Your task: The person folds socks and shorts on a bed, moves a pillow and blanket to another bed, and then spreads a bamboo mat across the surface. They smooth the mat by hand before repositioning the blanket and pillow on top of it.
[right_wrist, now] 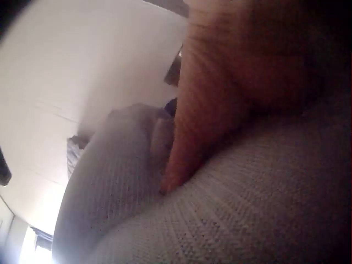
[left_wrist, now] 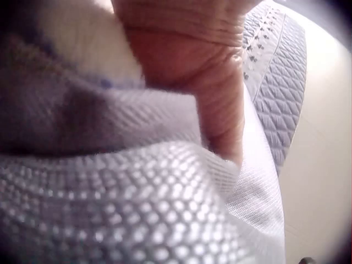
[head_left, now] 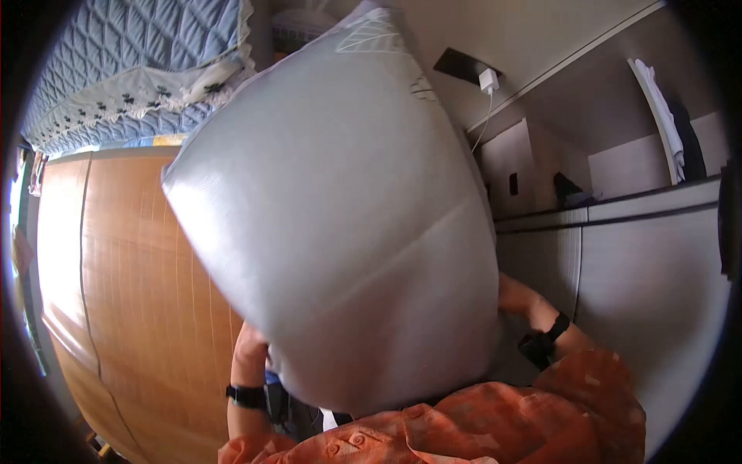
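Note:
A large, plump grey pillow [head_left: 348,193] with pale leaf stitching near its far corner fills the middle of the head view. At its lower left edge my left hand [head_left: 251,348] grips it, most fingers hidden behind the cloth. In the left wrist view, the left thumb [left_wrist: 223,121] presses into ribbed cover fabric [left_wrist: 137,209], beside a whitish fuzzy patch [left_wrist: 88,38] with blue marks. My right hand [head_left: 512,296] holds the opposite side, fingers out of sight underneath. The right wrist view has its thumb [right_wrist: 190,137] sinking into the cover.
A light-brown mat [head_left: 147,286] covers the bed surface on the left, with a blue quilted bedspread [head_left: 147,46] beyond it. Along the right stand a shelf unit [head_left: 626,162] and grey panels [head_left: 649,271]. A white charger [head_left: 488,80] with its cable sits in a wall socket.

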### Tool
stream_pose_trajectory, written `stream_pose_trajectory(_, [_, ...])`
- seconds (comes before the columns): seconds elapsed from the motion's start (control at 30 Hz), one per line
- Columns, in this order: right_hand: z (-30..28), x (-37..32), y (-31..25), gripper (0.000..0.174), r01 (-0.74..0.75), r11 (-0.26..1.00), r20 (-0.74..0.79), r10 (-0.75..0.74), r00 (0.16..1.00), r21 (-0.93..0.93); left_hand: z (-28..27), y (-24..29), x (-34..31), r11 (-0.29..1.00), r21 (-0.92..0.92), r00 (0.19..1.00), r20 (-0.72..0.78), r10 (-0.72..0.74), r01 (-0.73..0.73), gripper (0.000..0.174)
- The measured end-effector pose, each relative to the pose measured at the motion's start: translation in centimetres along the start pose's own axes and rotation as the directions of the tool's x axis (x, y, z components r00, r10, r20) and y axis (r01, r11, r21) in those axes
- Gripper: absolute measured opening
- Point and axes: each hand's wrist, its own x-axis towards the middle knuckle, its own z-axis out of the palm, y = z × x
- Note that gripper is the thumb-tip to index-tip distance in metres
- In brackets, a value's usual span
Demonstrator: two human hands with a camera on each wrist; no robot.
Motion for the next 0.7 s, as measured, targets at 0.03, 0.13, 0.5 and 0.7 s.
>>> stream_pose_trajectory(0.03, [-1.7, 0.8, 0.3, 0.072, -0.063, 0.997, -0.094, 0.06, 0.994, -0.033, 1.0, 0.5, 4.1, 0.986, 0.139, 0.994, 0.074, 0.085, -0.095, 0.03])
stream_pose_trajectory(0.13, [-7.2, 3.8, -1.6, 0.06, 0.024, 0.964, -0.105, 0.004, 0.994, 0.264, 4.7, 0.3, 14.2, 0.964, 0.19, 0.978, 0.134, 0.161, -0.185, 0.035])
stream_pose_trajectory(0.5, [-12.1, 15.1, 7.5, 0.05, 0.077, 0.845, -0.335, 0.125, 0.934, 0.529, 7.2, -6.6, 23.1, 0.981, 0.162, 0.971, -0.226, -0.071, 0.109, 0.062])
stream_pose_trajectory(0.7, [-13.2, 14.6, 5.1, 0.05, 0.039, 0.998, -0.619, 0.001, 0.785, 0.052, 4.0, -9.1, 20.0, 0.802, 0.573, 0.878, -0.458, 0.142, 0.169, 0.052])
